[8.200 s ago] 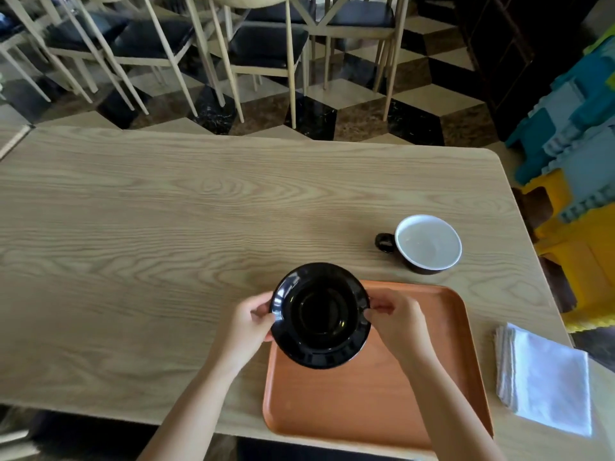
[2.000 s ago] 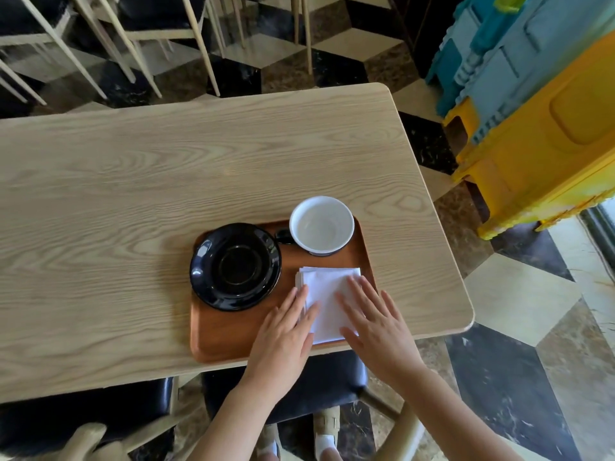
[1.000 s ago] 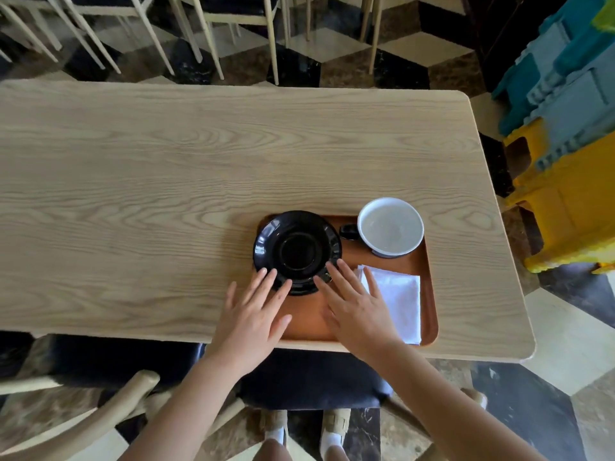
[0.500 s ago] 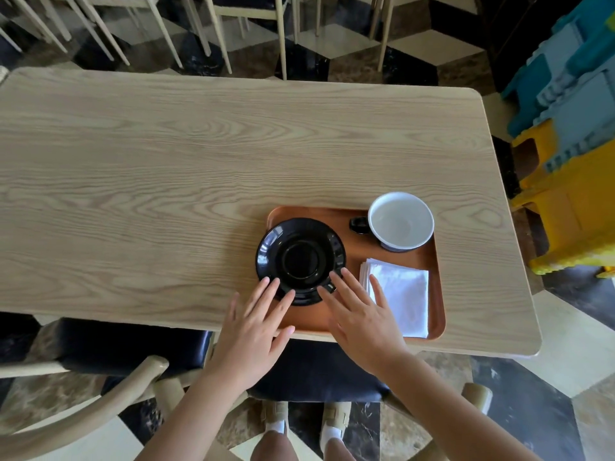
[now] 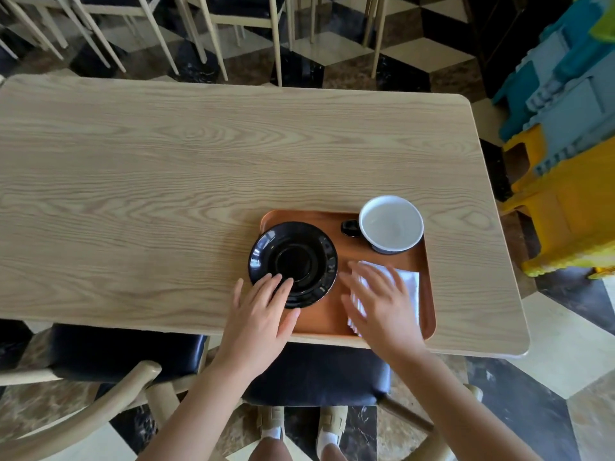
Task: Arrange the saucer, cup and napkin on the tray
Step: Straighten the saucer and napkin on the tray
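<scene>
Three things are sitting on the orange tray (image 5: 336,321), which is lying at the near right edge of the worktop (image 5: 166,161), within easy reach of the seated person. The black saucer (image 5: 293,264) is taking the left side, its rim overhanging the tray's left edge. The cup (image 5: 392,224) is standing upright in the far right corner, empty, handle turned toward the saucer. The white napkin (image 5: 407,287) is lying flat in front of the cup.

The left hand (image 5: 258,316) is resting open, fingers (image 5: 278,287) spread over the saucer's near rim, probably nudging it into place. The right hand (image 5: 382,304) is hovering flat over the napkin, fingers loosely spread and blurred, gripping nothing. To my eye the arranging is nearly done; only squaring-up is remaining.
</scene>
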`<state>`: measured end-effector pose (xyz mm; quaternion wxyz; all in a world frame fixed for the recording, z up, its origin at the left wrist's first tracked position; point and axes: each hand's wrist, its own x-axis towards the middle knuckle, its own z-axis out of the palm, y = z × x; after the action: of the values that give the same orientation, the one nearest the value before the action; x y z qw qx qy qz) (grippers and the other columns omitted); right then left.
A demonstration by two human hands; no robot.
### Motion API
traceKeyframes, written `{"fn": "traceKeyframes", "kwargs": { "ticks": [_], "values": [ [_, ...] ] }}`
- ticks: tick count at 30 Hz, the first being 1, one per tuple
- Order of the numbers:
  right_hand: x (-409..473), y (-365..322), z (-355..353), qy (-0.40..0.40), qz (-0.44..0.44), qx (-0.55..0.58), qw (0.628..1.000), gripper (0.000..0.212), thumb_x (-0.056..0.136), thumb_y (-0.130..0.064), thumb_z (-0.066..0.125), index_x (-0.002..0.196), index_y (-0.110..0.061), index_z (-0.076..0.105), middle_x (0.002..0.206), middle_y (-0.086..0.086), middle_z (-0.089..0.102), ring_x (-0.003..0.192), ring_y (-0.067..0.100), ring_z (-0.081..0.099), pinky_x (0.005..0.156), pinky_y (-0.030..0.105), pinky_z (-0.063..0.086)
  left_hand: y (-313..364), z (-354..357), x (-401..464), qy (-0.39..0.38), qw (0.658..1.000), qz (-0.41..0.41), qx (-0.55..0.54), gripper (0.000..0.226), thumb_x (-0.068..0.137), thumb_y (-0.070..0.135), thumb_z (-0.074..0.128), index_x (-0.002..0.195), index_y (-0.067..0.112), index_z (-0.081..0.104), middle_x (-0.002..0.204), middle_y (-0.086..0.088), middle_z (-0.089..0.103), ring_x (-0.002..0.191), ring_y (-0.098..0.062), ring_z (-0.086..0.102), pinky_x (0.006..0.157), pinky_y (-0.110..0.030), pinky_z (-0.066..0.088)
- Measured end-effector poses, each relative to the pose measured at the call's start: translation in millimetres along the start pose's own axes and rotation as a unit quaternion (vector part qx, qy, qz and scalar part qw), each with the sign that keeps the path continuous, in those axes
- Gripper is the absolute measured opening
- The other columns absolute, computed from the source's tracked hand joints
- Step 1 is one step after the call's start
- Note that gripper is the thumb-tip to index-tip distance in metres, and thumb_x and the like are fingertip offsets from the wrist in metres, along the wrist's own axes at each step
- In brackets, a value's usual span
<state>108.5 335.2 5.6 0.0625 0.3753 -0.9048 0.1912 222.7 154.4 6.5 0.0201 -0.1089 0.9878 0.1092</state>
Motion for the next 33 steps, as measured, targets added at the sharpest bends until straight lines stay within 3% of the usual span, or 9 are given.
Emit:
{"fn": "traceKeyframes", "kwargs": {
  "ticks": [2,4,8,10,15,24,29,33],
  "values": [
    [12.1,22.6,-14.8,0.057,0.06,-0.003,0.997,0.029,0.082,-0.028,0.052,0.104,-0.016,0.067,0.115,0.008,0.068,0.101,0.028,0.061,0.087,0.042,0.049,13.2,-3.3,19.6,0.046,0.998,0.028,-0.022,0.049,0.091,0.043,0.033,0.121,0.014,0.058,0.123,-0.006,0.064,0.118,-0.02,0.057,0.102,-0.053,0.038],
    [27.5,45.2,-28.7,0.063,0.125,-0.02,0.99,0.036,0.083,-0.03,0.05,0.111,-0.012,0.064,0.122,0.013,0.063,0.105,0.034,0.059,0.086,0.043,0.048,30.3,-6.2,47.9,0.074,0.995,0.049,-0.041,0.045,0.087,0.039,0.037,0.116,0.013,0.062,0.119,-0.005,0.066,0.114,-0.02,0.059,0.101,-0.051,0.039],
    [60.9,78.4,-45.6,-0.046,0.257,0.004,0.965,0.049,0.087,-0.026,0.056,0.132,-0.011,0.046,0.139,0.014,0.046,0.121,0.037,0.043,0.097,0.044,0.038,61.7,-11.2,116.2,0.08,0.993,0.029,-0.084,0.04,0.085,0.036,0.045,0.109,0.009,0.062,0.108,-0.006,0.069,0.099,-0.026,0.064,0.092,-0.046,0.045],
    [71.1,87.8,-46.6,-0.094,0.26,-0.007,0.961,0.045,0.087,-0.025,0.054,0.13,-0.011,0.047,0.133,0.013,0.051,0.119,0.035,0.044,0.094,0.041,0.04,71.7,-13.6,143.8,0.072,0.995,0.044,-0.047,0.04,0.083,0.037,0.048,0.107,0.009,0.062,0.1,-0.008,0.07,0.089,-0.031,0.065,0.081,-0.041,0.046],
    [80.2,91.0,-43.6,-0.123,0.283,0.033,0.951,0.034,0.086,-0.017,0.048,0.118,-0.008,0.054,0.108,0.019,0.064,0.1,0.037,0.058,0.078,0.04,0.05,82.1,-17.8,172.6,-0.006,0.999,0.05,0.001,0.039,0.088,0.035,0.052,0.121,0.013,0.053,0.112,-0.007,0.064,0.102,-0.03,0.059,0.082,-0.036,0.041],
    [80.5,96.9,-39.1,-0.07,0.309,0.113,0.942,0.024,0.083,-0.007,0.048,0.101,-0.004,0.063,0.091,0.021,0.07,0.087,0.038,0.06,0.071,0.039,0.049,78.1,-20.5,170.6,-0.003,0.981,-0.01,-0.193,0.037,0.082,0.019,0.061,0.119,0.02,0.061,0.113,-0.005,0.069,0.102,-0.026,0.062,0.083,-0.038,0.051],
    [77.0,90.6,-38.4,-0.075,0.3,0.13,0.942,0.023,0.082,-0.008,0.049,0.099,-0.007,0.065,0.088,0.018,0.07,0.085,0.037,0.06,0.067,0.035,0.045,70.5,-16.9,161.5,0.001,0.974,-0.023,-0.227,0.04,0.081,0.014,0.063,0.12,0.018,0.061,0.113,-0.005,0.069,0.103,-0.025,0.063,0.087,-0.039,0.051],
    [69.1,84.0,-37.5,-0.058,0.308,0.167,0.935,0.028,0.082,-0.007,0.05,0.105,-0.012,0.065,0.09,0.013,0.07,0.087,0.033,0.062,0.074,0.037,0.048,68.1,-12.4,154.1,0.006,0.972,-0.032,-0.232,0.043,0.082,0.013,0.062,0.125,0.014,0.057,0.12,-0.01,0.065,0.11,-0.027,0.059,0.094,-0.039,0.047]
  ]
}}
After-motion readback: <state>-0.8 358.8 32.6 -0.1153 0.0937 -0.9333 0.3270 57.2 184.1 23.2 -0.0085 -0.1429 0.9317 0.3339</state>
